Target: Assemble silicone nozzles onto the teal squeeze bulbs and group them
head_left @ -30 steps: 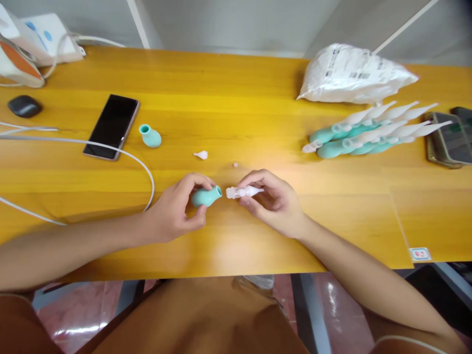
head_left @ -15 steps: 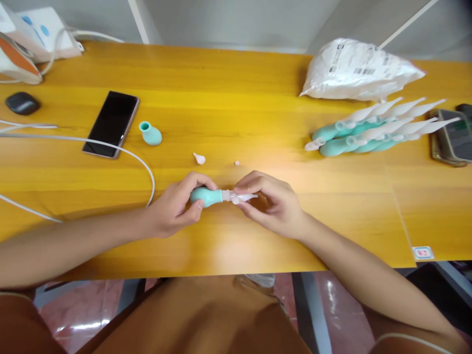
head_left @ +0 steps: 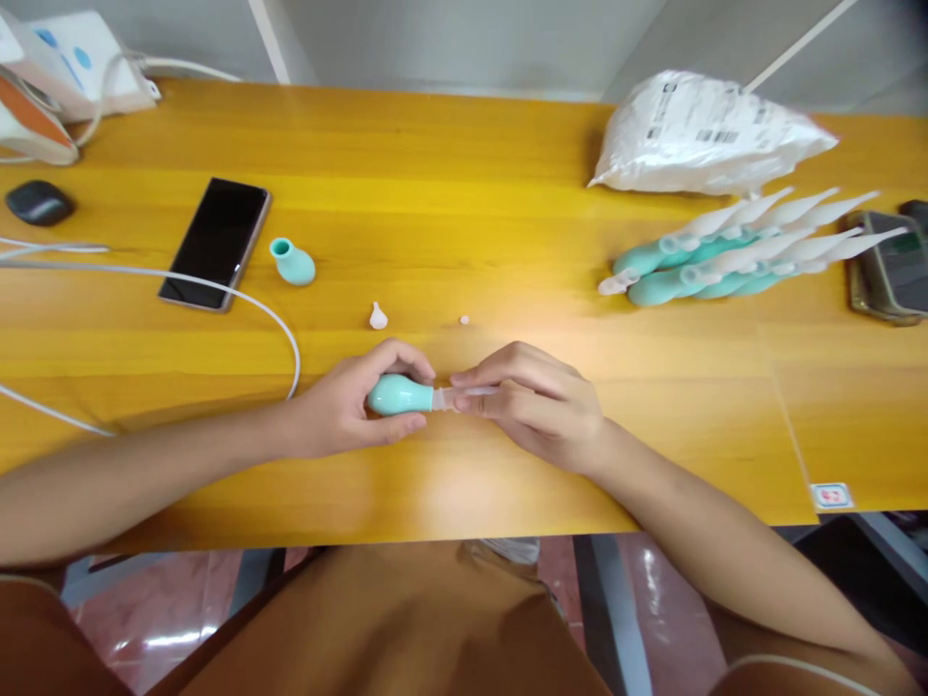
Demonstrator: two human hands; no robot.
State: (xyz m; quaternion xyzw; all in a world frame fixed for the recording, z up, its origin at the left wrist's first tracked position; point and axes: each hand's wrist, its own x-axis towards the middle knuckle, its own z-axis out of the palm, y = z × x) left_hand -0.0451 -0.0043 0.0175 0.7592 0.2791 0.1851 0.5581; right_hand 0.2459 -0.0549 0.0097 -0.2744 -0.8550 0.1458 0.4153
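My left hand [head_left: 362,406] is loosely curled round a teal rubber squeeze bulb [head_left: 398,394], thumb along the near side and fingers on the far side. A translucent plastic nozzle [head_left: 444,398] joins the bulb's neck and points right. My right hand [head_left: 536,406] pinches this nozzle between thumb and fingers, which hide much of it. Just beyond my hands lie a small white teardrop-shaped tip [head_left: 378,317] and a tiny white round piece [head_left: 464,320]. Farther left, a loose teal bulb [head_left: 293,263] rests with its open mouth showing.
Several assembled teal bulbs with white nozzles [head_left: 739,246] lie grouped at the right, in front of a white plastic bag [head_left: 710,135]. A phone [head_left: 217,244], white cable [head_left: 279,324] and black mouse-like object [head_left: 39,203] are at the left. Another device [head_left: 895,266] sits far right.
My right fingers have moved and now cover more of the nozzle. My left fingers have loosened round the bulb, the thumb straighter. The small teardrop tip has turned on the table, its point now facing away.
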